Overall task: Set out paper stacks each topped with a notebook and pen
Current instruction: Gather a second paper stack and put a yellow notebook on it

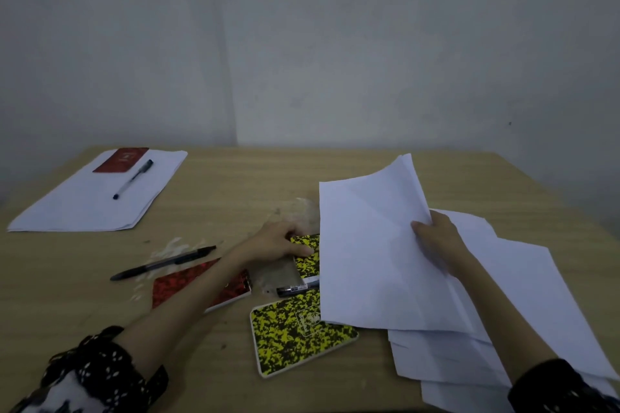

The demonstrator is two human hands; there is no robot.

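One finished paper stack lies far left while we work with both hands among the loose sheets and notebooks.

On the pale wooden tabletop [241, 184], the loose white sheets [523, 305] spread at the right; our right hand [436, 238] grips a lifted sheaf of white paper [369, 258] by its right edge, tilted up over them. The neat white paper stack [97, 198] at far left carries a plain red notebook [120, 160] and a clear ballpoint pen [133, 179]. Near us lie a yellow-and-black mottled notebook [295, 339] and a red-and-black mottled notebook [174, 285] under our forearm. Our left hand [281, 241] rests with fingers curled on a second yellow-and-black notebook [308, 261]; whether it grips, we cannot tell. A black pen [164, 263] lies left, a black marker [297, 288] just beside the sheaf.
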